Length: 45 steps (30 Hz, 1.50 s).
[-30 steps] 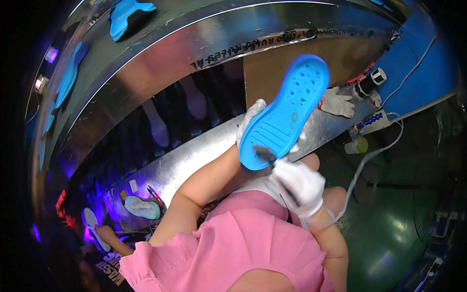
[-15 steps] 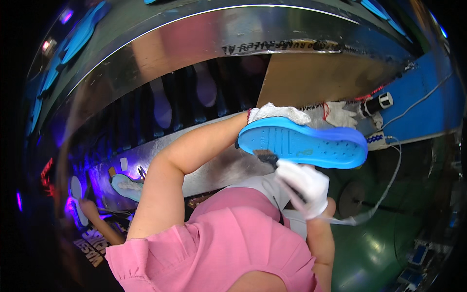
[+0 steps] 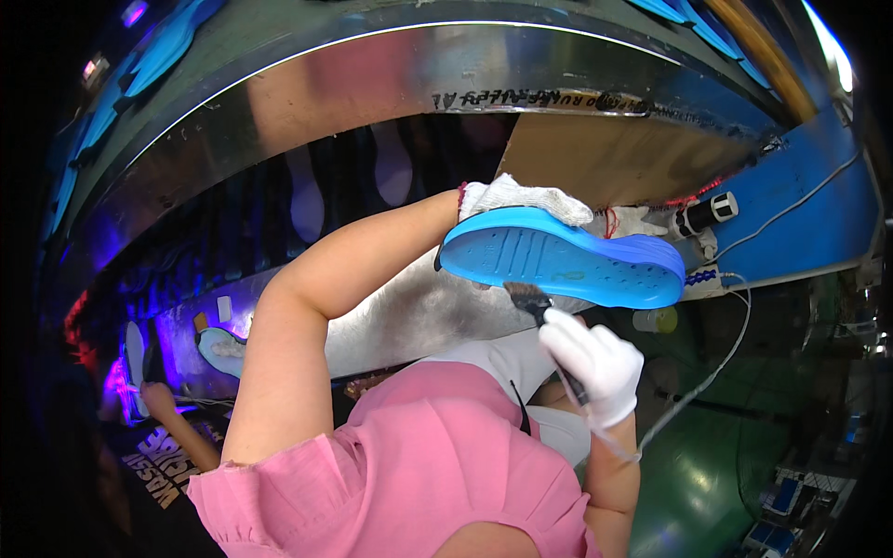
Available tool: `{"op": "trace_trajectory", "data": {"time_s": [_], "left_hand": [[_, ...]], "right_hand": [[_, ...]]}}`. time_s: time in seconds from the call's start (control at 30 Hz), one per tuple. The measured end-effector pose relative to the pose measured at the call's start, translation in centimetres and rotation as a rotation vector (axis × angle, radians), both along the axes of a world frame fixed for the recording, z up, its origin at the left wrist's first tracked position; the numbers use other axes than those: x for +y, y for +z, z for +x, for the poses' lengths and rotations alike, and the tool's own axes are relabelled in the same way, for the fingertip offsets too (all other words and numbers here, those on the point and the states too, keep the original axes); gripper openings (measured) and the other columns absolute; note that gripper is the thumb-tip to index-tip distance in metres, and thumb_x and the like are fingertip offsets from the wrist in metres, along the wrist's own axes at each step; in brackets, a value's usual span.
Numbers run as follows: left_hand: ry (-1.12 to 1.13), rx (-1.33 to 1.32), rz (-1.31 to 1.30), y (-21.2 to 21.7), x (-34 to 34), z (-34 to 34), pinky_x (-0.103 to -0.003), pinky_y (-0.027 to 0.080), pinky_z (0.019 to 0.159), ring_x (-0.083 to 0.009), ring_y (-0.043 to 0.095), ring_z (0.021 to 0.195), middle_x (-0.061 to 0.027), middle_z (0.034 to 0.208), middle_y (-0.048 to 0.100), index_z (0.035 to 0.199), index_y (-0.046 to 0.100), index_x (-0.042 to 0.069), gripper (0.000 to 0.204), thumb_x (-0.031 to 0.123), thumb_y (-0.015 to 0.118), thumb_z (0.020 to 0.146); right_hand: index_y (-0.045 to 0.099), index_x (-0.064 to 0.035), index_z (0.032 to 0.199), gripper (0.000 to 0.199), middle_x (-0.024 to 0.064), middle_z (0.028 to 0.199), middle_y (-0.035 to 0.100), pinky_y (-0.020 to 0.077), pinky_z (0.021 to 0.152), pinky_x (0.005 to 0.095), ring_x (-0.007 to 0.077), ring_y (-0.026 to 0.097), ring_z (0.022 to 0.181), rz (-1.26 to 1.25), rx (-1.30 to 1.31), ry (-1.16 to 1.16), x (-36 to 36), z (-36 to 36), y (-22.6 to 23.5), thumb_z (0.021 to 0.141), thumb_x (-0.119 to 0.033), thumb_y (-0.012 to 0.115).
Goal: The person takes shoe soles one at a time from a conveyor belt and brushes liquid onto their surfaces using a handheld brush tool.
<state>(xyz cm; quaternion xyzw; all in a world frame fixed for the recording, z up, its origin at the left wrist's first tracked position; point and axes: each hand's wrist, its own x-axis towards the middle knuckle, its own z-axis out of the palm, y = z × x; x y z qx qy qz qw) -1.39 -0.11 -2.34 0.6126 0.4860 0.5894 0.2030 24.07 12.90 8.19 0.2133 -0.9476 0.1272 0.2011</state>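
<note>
My left hand [image 3: 523, 197], in a knitted white glove, grips a blue shoe sole [image 3: 567, 260] along its far edge. The sole is tilted so that its inner face shows, with ridges at one end and small dimples at the other. Just below it, my white-gloved right hand [image 3: 595, 367] is closed around the dark handle of a brush [image 3: 532, 299]. The brush's brown bristle tip lies close to the sole's near edge; whether it touches cannot be made out. A translucent cable or tube hangs from my right wrist.
Beyond the sole run a metal ledge [image 3: 391, 307] and a conveyor edge [image 3: 353, 79]. A black-and-white cylinder [image 3: 707, 214] and another white glove [image 3: 637, 221] lie at the right. At the left, another person's hand [image 3: 158, 400] is near pale soles. A pale green sole [image 3: 221, 352] rests on the ledge.
The sole has shifted slightly left in view and tilted more. My right hand has drawn down and right with the brush, whose tip has come away from the sole's left end.
</note>
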Motion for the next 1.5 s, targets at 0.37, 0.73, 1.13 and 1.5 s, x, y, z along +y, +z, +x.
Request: {"op": "trace_trajectory", "data": {"time_s": [0.37, 0.73, 1.13, 1.5], "left_hand": [[0.25, -0.543, -0.266, -2.1, -7.8, 5.6, -0.033, 0.054, 0.073, -0.021, 0.064, 0.08, -0.0103, 0.093, 0.065, 0.103, 0.061, 0.01, 0.034, 0.043, 0.06, 0.095], [0.375, -0.565, 0.214, 24.1, -19.4, 5.1, -0.056, 0.053, 0.08, -0.0405, 0.06, 0.101, -0.0217, 0.122, 0.055, 0.143, 0.043, 0.013, 0.072, 0.062, 0.044, 0.09], [1.982, 0.844, -0.248, 23.9, -30.1, 3.9, -0.04, 0.048, 0.096, -0.0347, 0.06, 0.107, -0.0167, 0.112, 0.064, 0.114, 0.064, 0.005, 0.034, 0.026, 0.051, 0.091], [2.024, 0.604, -1.077, 24.6, -30.4, 3.9, -0.043, 0.048, 0.096, -0.0363, 0.059, 0.113, -0.017, 0.119, 0.062, 0.117, 0.062, 0.006, 0.03, 0.019, 0.052, 0.092]], "right_hand": [[0.066, -0.0068, 0.095, 0.027, 0.018, 0.099, 0.073, 0.0517, 0.06, 0.0327, 0.0268, 0.068, 0.073, -0.68, 0.085, 0.138, 0.6, 0.9, -0.2, 0.073, -0.011, 0.083], [0.059, 0.0005, 0.103, 0.034, 0.0206, 0.099, 0.07, 0.0551, 0.08, 0.041, 0.0298, 0.068, 0.087, -1.078, 0.113, -0.207, 1.8, 1.9, -4.3, 0.083, -0.019, 0.079], [0.059, 0.0012, 0.107, 0.03, 0.0193, 0.1, 0.069, 0.0538, 0.078, 0.0394, 0.0276, 0.066, 0.086, -1.103, -0.035, -0.24, 1.7, -0.9, -5.0, 0.088, -0.019, 0.072], [0.059, 0.0019, 0.11, 0.028, 0.0181, 0.1, 0.068, 0.0526, 0.076, 0.038, 0.0256, 0.064, 0.085, -1.089, -0.058, -0.276, 1.7, 0.1, -5.7, 0.091, -0.019, 0.065]]}}
